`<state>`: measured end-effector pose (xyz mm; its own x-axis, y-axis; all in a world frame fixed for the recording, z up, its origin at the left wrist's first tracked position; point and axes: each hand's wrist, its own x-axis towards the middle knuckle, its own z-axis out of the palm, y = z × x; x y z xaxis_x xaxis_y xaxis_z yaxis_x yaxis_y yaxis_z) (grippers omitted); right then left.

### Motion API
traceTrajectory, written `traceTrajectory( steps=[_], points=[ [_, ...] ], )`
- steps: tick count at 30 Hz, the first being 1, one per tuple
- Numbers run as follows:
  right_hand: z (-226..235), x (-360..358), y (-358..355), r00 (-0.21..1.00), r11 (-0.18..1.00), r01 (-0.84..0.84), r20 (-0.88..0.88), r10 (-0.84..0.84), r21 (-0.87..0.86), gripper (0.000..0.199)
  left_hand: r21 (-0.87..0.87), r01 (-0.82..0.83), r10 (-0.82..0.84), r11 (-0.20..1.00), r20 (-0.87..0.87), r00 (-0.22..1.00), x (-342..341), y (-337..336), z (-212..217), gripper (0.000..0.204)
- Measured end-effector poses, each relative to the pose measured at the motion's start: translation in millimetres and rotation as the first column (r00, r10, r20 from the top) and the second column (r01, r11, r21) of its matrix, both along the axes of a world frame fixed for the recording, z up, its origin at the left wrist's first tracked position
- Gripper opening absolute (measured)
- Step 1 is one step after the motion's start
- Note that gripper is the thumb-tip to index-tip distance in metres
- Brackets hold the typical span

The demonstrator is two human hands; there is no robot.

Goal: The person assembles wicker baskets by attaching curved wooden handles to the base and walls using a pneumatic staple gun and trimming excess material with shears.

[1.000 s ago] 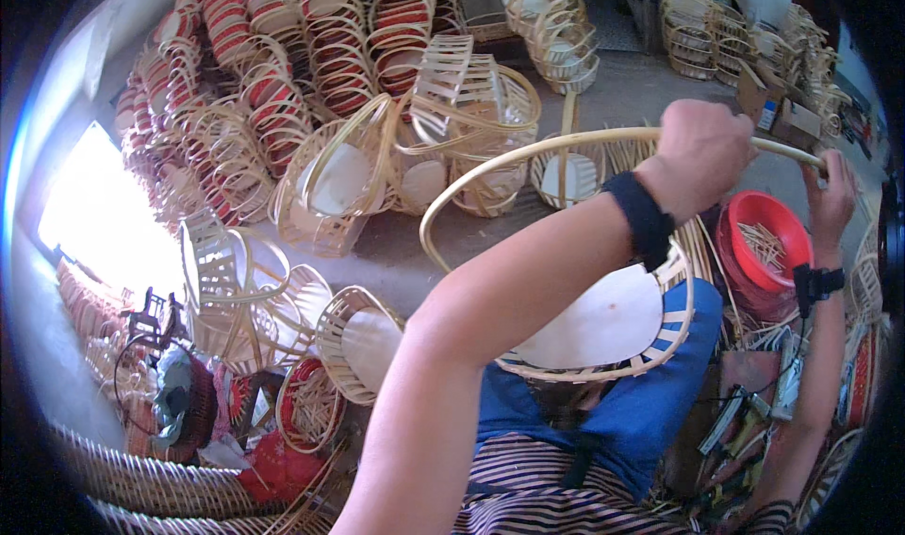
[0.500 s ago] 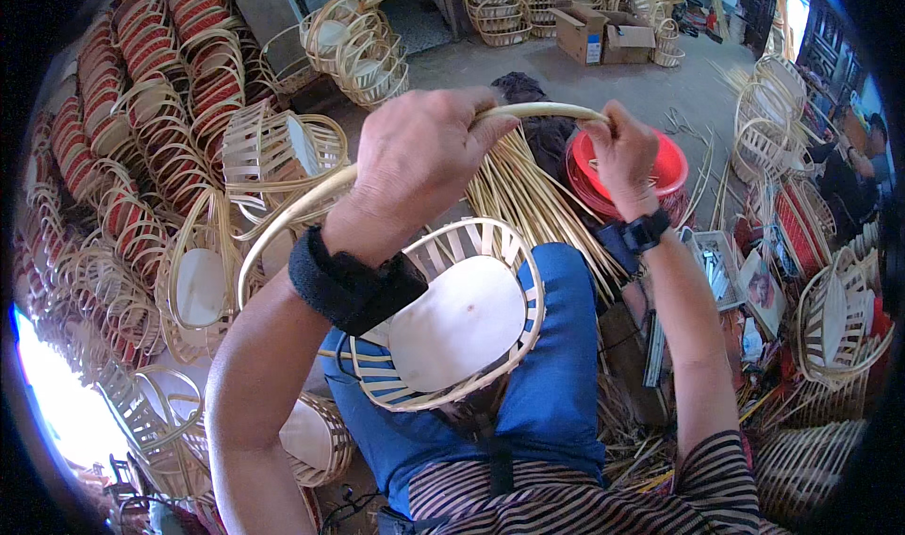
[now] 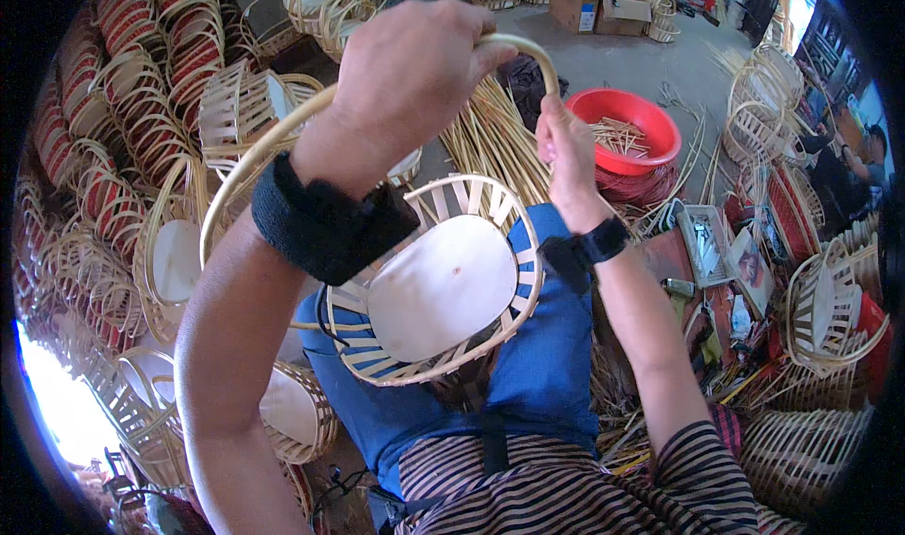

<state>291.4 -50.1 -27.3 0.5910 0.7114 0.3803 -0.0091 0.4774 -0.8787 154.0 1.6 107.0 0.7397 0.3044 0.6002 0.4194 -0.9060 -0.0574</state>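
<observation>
My left hand [image 3: 405, 73] is raised and wrapped round a thick pale cane rod [image 3: 528, 47]. From that hand the rod arches over to the right and bends sharply down to my right hand [image 3: 570, 153]. There my thumb points up along the rod's end, with my fingers closed round it. On the other side, the rod's long tail sweeps in a wide curve down past my left forearm. An oval slatted basket [image 3: 443, 285] with a smooth pale wooden bottom rests on my thighs, below both hands and touched by neither.
Stacked baskets with red bands [image 3: 141, 92] crowd the left. Ahead lies a bundle of long thin canes [image 3: 495, 125], beside a red basin [image 3: 660, 153] holding short sticks. Cardboard boxes [image 3: 570, 5] stand farther back. At right are a grey tray [image 3: 705, 243] and more baskets [image 3: 820, 318].
The rod is bent more tightly, its right end now turned down. My right hand has moved down and to the left, and my left hand sits higher. The whole view has shifted a little.
</observation>
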Motion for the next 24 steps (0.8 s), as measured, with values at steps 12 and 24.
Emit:
traceTrajectory(
  steps=[12, 24],
  points=[
    [57, 76, -3, 0.184, 0.687, 0.564, 0.741, -0.646, 0.458, 0.038, -0.183, -0.075, 0.081, 0.980, 0.026, 0.996, -114, 32, 4, 0.026],
    [-9, 45, -58, 0.541, 0.793, 0.358, 0.802, 0.254, -0.493, 0.048, -0.743, 0.083, 0.331, 0.664, 0.392, 0.858, -253, 31, -89, 0.029]
  ],
)
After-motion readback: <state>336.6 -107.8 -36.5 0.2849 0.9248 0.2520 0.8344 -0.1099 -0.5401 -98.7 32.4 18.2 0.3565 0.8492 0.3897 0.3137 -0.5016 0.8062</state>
